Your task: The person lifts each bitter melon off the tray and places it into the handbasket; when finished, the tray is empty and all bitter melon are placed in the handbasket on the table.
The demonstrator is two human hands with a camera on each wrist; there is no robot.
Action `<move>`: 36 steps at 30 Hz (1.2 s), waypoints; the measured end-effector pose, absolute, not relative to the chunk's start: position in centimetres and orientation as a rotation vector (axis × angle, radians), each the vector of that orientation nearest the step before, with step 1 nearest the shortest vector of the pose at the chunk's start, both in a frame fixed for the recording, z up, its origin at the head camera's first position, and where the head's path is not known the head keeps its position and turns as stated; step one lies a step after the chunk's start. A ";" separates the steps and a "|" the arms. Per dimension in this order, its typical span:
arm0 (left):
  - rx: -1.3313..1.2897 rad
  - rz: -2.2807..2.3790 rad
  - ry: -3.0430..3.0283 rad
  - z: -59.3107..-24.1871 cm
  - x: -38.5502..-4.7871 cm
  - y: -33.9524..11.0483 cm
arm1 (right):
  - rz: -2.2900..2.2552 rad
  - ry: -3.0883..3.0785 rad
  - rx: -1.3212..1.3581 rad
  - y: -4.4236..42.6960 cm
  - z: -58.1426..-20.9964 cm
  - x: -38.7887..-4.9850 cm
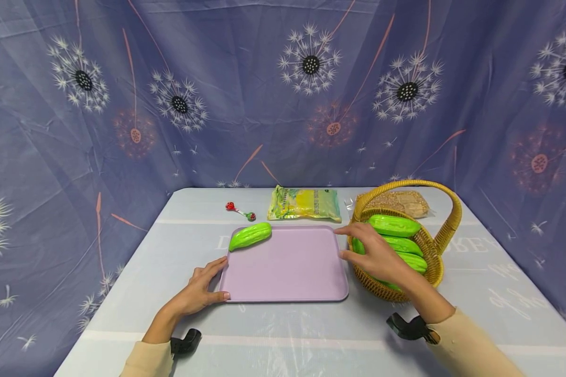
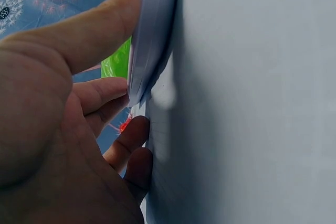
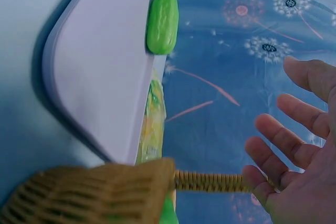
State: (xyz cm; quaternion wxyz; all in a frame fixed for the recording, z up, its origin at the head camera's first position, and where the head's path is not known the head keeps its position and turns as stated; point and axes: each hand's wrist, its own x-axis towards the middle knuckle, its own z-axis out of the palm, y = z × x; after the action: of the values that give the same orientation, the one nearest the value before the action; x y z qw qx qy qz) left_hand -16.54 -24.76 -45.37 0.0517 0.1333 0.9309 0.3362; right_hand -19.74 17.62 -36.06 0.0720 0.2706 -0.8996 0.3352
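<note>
A bright green, ridged vegetable like a bitter melon (image 1: 250, 236) lies across the far left corner of a lilac tray (image 1: 287, 267). At the tray's left side, my left hand (image 1: 199, 289) touches the rim with thumb and fingertips. The left wrist view shows that thumb (image 2: 105, 24) against the tray's edge. My right hand (image 1: 374, 251) hangs above the left part of a wicker basket (image 1: 431, 262), its fingers spread toward the tray and holding nothing. Several similar green vegetables (image 1: 394, 225) fill the basket, partly hidden by the hand.
Behind the tray lie a yellow-green packet (image 1: 304, 203) and a small red-and-green item (image 1: 240, 211). A clear bag of tan pieces (image 1: 401, 203) sits behind the basket, whose tall handle (image 1: 453, 209) arches up. Patterned curtain (image 1: 245, 104) surrounds the table's back and sides.
</note>
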 end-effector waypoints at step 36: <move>0.423 1.027 2.846 -45.2 -16.5 -24.7 | 0.999 -2.781 0.995 6.5 -39.5 -24.8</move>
State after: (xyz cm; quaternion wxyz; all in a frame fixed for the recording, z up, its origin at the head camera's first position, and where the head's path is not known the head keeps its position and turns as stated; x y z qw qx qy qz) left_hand -16.46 -24.70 -45.22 0.0432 0.1382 0.9307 0.3359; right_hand -24.84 6.54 -39.54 0.0117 0.3191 -0.8918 0.3204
